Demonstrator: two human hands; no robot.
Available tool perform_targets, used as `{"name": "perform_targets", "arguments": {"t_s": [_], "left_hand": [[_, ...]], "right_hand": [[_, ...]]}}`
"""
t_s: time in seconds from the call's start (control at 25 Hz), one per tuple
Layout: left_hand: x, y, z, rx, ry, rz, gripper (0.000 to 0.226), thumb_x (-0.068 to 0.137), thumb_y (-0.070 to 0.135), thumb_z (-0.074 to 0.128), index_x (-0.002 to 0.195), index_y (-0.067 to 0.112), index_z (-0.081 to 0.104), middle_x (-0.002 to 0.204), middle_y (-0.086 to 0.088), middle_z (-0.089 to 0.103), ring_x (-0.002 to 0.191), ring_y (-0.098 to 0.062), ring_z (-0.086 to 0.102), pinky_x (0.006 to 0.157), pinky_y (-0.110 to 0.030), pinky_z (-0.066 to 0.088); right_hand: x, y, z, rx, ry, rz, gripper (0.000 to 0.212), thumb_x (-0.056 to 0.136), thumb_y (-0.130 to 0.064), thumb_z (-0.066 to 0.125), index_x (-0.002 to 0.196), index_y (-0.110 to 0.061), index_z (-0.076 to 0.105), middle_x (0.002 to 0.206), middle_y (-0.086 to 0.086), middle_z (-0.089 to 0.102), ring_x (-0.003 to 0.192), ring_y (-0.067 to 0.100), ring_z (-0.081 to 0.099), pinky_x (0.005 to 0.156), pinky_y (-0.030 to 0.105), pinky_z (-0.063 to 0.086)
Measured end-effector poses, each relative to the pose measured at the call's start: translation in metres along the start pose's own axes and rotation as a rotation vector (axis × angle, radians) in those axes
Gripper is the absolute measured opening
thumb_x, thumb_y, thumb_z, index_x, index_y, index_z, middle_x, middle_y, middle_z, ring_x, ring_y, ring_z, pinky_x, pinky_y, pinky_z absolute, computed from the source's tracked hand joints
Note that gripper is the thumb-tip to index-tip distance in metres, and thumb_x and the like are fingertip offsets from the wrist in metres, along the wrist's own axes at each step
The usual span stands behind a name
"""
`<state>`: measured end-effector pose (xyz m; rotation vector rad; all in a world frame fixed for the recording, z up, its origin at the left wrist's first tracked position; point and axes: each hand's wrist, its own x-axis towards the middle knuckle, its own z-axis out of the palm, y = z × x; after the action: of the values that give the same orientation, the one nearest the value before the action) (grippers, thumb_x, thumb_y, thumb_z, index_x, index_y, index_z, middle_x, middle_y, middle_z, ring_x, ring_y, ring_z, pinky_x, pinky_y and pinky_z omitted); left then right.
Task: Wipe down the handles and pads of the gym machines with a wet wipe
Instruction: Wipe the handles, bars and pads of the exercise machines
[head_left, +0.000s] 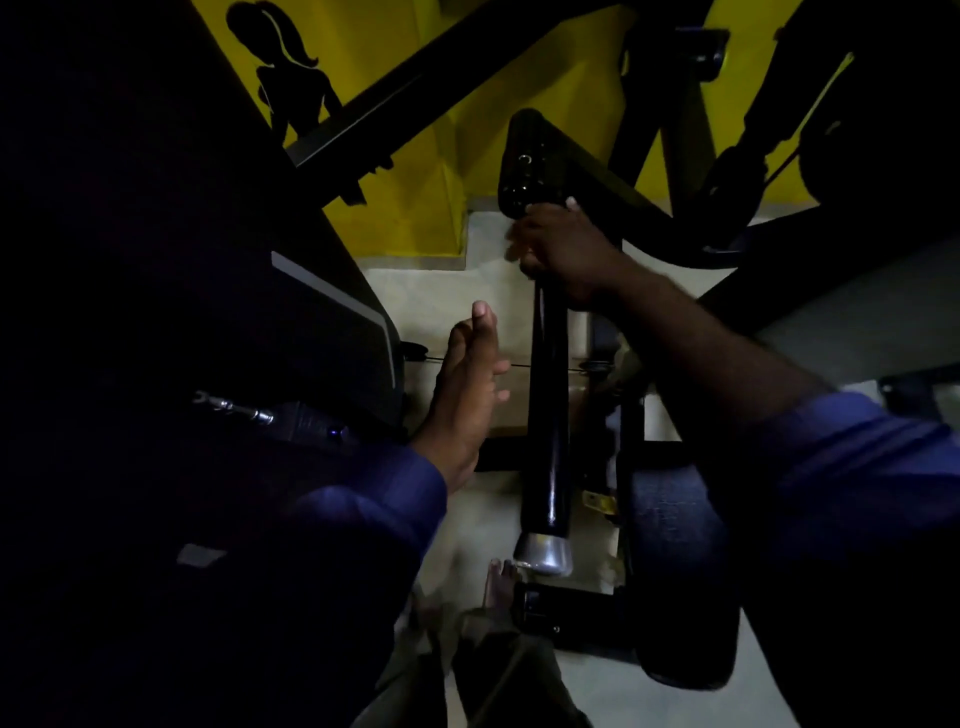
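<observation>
In a dim gym, a person's right hand clenches the upper end of a black machine handle. The left hand hovers beside it, fingers straight and released. A figure silhouette marks the yellow wall. Whether the right hand also holds a wipe cannot be told.

Yellow wall, pale floor
A black silhouette of a figure marks the wall at upper left; the floor meets it below.
</observation>
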<state>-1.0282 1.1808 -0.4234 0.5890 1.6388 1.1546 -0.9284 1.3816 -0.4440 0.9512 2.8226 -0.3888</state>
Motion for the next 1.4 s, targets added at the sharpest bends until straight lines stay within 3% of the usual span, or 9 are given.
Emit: {"name": "perform_targets", "arguments": {"t_s": [0.28, 0.48, 0.56, 0.64, 0.72, 0.92, 1.08, 1.24, 1.4], "left_hand": [[0.003, 0.004, -0.007, -0.002, 0.019, 0.009, 0.052, 0.106, 0.062, 0.027, 0.131, 0.025, 0.052, 0.128, 0.01, 0.056, 0.12, -0.016, 0.058, 0.1, -0.042, 0.052], [0.002, -0.008, 0.005, 0.009, -0.016, -0.108, 0.037, 0.105, 0.051, 0.051, 0.129, 0.022, 0.057, 0.127, -0.001, 0.066, 0.109, -0.033, 0.071, 0.088, -0.049, 0.06], [-0.001, -0.011, 0.008, -0.004, 0.057, -0.116, 0.025, 0.103, 0.034, 0.061, 0.117, 0.013, 0.061, 0.11, -0.011, 0.073, 0.09, -0.038, 0.075, 0.069, -0.044, 0.061], [-0.006, -0.013, 0.003, 0.002, 0.151, -0.077, 0.018, 0.104, 0.025, 0.061, 0.107, 0.008, 0.06, 0.088, -0.012, 0.07, 0.06, -0.027, 0.068, 0.046, -0.03, 0.053], [-0.008, -0.016, -0.008, 0.063, 0.237, -0.017, 0.016, 0.104, 0.025, 0.059, 0.095, 0.011, 0.058, 0.075, -0.005, 0.06, 0.043, -0.014, 0.053, 0.036, -0.021, 0.038], [-0.018, -0.024, -0.016, 0.123, 0.224, 0.03, 0.029, 0.106, 0.034, 0.054, 0.092, 0.01, 0.062, 0.072, 0.001, 0.058, 0.045, -0.01, 0.048, 0.042, -0.023, 0.034], [-0.037, -0.025, -0.007, 0.173, 0.17, 0.103, 0.031, 0.107, 0.037, 0.052, 0.086, 0.017, 0.061, 0.077, 0.001, 0.066, 0.053, -0.007, 0.056, 0.049, -0.027, 0.045], [-0.054, -0.042, -0.019, 0.251, 0.202, 0.134, 0.046, 0.09, 0.071, 0.047, 0.09, 0.027, 0.061, 0.104, -0.012, 0.069, 0.093, -0.026, 0.067, 0.086, -0.053, 0.058], [-0.079, -0.049, -0.023, 0.328, 0.061, 0.113, 0.055, 0.079, 0.084, 0.038, 0.091, 0.034, 0.058, 0.113, -0.006, 0.065, 0.103, -0.024, 0.064, 0.095, -0.056, 0.055]], "right_hand": [[-0.141, -0.079, 0.054, 0.243, 0.183, -0.369, 0.025, 0.102, -0.025, 0.046, 0.111, -0.018, 0.068, 0.123, 0.002, 0.063, 0.139, 0.02, 0.046, 0.126, 0.057, 0.016], [0.001, -0.012, 0.029, 0.782, 0.397, 0.261, 0.077, 0.11, -0.049, 0.026, 0.161, 0.005, 0.004, 0.17, 0.026, -0.007, 0.157, 0.018, 0.001, 0.125, 0.022, 0.012], [0.017, -0.015, 0.029, 1.009, 0.361, 0.581, 0.082, 0.108, -0.055, 0.031, 0.161, 0.004, 0.009, 0.168, 0.023, 0.016, 0.154, 0.024, 0.022, 0.115, 0.023, 0.024], [-0.014, -0.043, 0.039, 1.185, 0.369, 0.6, 0.052, 0.109, -0.04, 0.043, 0.143, -0.002, 0.045, 0.125, 0.012, 0.059, 0.115, 0.023, 0.059, 0.092, 0.031, 0.044], [-0.083, -0.094, 0.043, 1.461, 0.315, 0.632, 0.027, 0.11, -0.035, 0.045, 0.113, -0.01, 0.054, 0.099, 0.007, 0.066, 0.092, 0.019, 0.07, 0.078, 0.035, 0.055], [-0.173, -0.171, 0.042, 1.684, 0.24, 0.709, 0.036, 0.109, -0.047, 0.039, 0.101, -0.02, 0.06, 0.096, 0.012, 0.074, 0.082, 0.029, 0.075, 0.064, 0.033, 0.056], [-0.118, -0.125, 0.026, 1.757, 0.265, 0.831, 0.069, 0.109, -0.057, 0.028, 0.129, -0.002, 0.063, 0.091, 0.011, 0.079, 0.074, 0.025, 0.078, 0.069, 0.037, 0.063], [-0.18, -0.171, 0.055, 1.805, 0.202, 0.795, 0.058, 0.106, -0.061, 0.036, 0.137, -0.016, 0.057, 0.094, 0.018, 0.077, 0.08, 0.035, 0.077, 0.07, 0.038, 0.063], [-0.22, -0.214, 0.067, 1.882, 0.33, 0.731, 0.027, 0.107, -0.053, 0.041, 0.117, -0.032, 0.055, 0.075, 0.008, 0.07, 0.066, 0.024, 0.073, 0.06, 0.028, 0.052]]}}
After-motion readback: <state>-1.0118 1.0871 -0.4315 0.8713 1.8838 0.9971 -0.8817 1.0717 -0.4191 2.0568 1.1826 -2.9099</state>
